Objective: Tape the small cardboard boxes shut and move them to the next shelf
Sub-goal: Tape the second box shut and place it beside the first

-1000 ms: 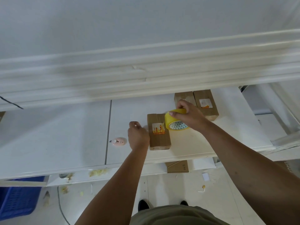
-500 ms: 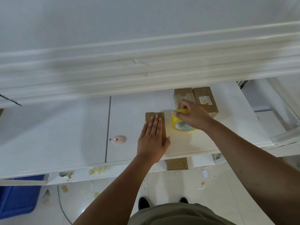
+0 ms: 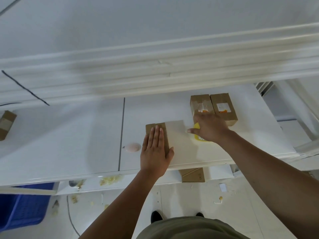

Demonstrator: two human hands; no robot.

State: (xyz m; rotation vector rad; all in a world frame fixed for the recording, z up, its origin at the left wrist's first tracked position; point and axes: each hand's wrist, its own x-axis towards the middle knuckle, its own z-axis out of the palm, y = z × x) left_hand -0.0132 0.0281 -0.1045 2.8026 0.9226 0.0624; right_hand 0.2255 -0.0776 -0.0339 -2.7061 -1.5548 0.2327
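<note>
A small cardboard box lies on the white shelf. My left hand rests flat on top of it, fingers together. My right hand grips a yellow tape roll to the box's right. A clear strip of tape stretches from the box towards the roll. Two more small cardboard boxes stand side by side behind my right hand.
A pink cutter lies left of the box. Another cardboard box sits at the far left edge. Under the shelf are a box, a blue crate and tape scraps on the floor.
My left hand went from a fist beside the box to lying flat on it. My right hand drew the roll away to the right, pulling tape off the box.
</note>
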